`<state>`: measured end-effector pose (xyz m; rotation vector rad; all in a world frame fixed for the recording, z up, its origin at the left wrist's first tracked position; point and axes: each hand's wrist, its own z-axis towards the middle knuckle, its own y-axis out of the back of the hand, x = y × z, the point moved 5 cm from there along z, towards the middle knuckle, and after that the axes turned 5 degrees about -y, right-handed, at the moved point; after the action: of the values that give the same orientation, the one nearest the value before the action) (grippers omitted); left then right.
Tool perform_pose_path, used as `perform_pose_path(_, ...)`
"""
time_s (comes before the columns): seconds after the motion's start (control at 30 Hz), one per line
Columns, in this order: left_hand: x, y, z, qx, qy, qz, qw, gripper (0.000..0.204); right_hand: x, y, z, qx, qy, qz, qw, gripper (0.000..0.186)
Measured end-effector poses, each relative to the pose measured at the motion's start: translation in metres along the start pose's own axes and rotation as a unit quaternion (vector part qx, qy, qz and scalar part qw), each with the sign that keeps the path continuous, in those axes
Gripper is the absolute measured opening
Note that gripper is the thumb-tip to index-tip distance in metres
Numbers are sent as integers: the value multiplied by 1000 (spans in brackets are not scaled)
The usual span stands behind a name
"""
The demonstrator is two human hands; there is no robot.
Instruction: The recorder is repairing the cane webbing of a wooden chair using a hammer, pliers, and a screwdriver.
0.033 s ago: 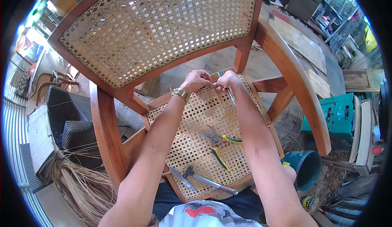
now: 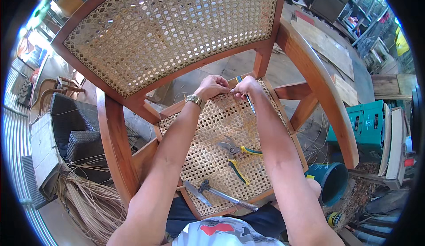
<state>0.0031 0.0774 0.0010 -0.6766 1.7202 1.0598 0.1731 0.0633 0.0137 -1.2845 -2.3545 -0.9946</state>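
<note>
A wooden armchair with a woven cane seat (image 2: 212,135) stands in front of me. At the seat's back edge my left hand (image 2: 213,86) has its fingertips pinched close to the rail; what they hold is too small to tell. Beside it, almost touching, my right hand (image 2: 247,87) is closed round a slim metal-shafted tool (image 2: 252,105), whose shaft points back along my forearm. Pruning shears (image 2: 242,150) with yellow and green handles lie spread on the cane. Nearer me rest a hammer (image 2: 229,197) and a flat blade (image 2: 197,193).
The chair's cane backrest (image 2: 177,33) rises beyond my hands, between the left armrest (image 2: 116,144) and the right armrest (image 2: 325,91). Cane strands (image 2: 90,201) lie bundled at left. At right are a teal bucket (image 2: 332,184) and a green crate (image 2: 361,124).
</note>
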Motion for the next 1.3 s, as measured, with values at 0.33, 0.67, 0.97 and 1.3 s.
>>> perform_pose_path(0.33,3,3,-2,-67,50,68,994,28,-11,-9,-3,-15,18,151,988,8)
perform_pose_path(0.67,-2,-10,-27,-171,-38,105,979,17,-32,-2,-9,57,143,230,961,14)
perform_pose_path(0.97,-31,-70,-88,-243,-163,412,863,40,-72,18,-59,21,219,441,870,25)
perform_pose_path(1.3,-30,-81,-89,-226,-134,455,851,57,-24,68,-92,-271,328,121,897,51)
